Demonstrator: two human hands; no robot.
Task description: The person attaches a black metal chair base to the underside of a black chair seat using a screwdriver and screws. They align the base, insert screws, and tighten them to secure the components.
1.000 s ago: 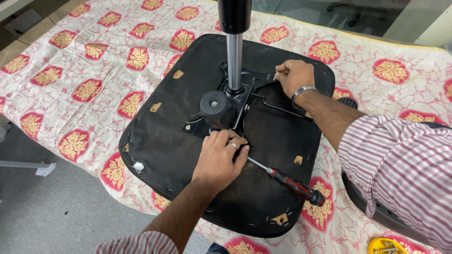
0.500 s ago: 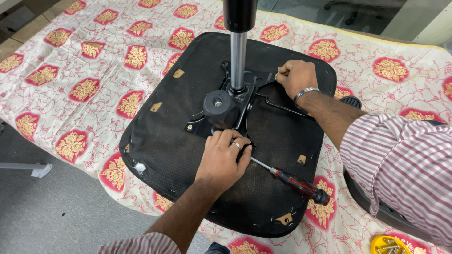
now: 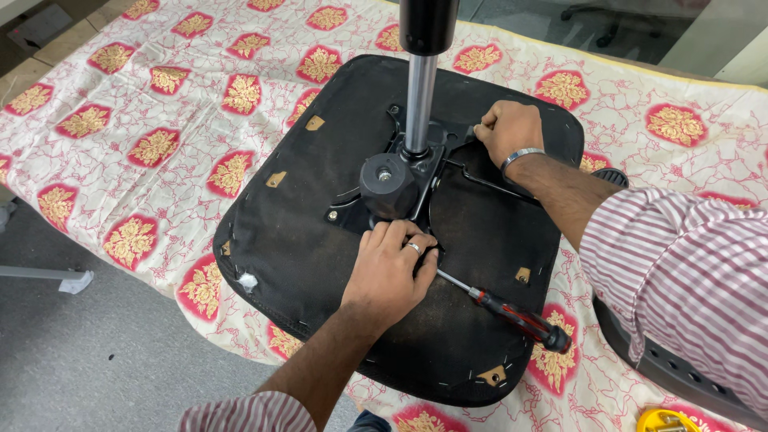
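Note:
A black chair seat point(image 3: 304, 240) lies upside down on a table. Bolted to its middle is a black metal mechanism plate point(image 3: 416, 172) with a round knob point(image 3: 387, 186) and a grey gas cylinder point(image 3: 419, 96) standing upright. My left hand point(image 3: 390, 274) rests flat on the seat at the plate's near edge, fingers curled against it. My right hand point(image 3: 507, 130) is closed on the plate's far right corner, by a thin metal lever. A screwdriver point(image 3: 512, 314) with a red and black handle lies on the seat just right of my left hand; its tip runs under that hand.
A white cloth with red and gold motifs point(image 3: 152, 120) covers the table. The grey floor point(image 3: 80, 360) lies to the left. A dark chair part point(image 3: 672, 368) sits at the right edge, and a yellow object point(image 3: 660, 420) shows at the bottom right corner.
Both hands stay where they were on the mechanism plate. The view has shifted slightly; the screwdriver has not moved.

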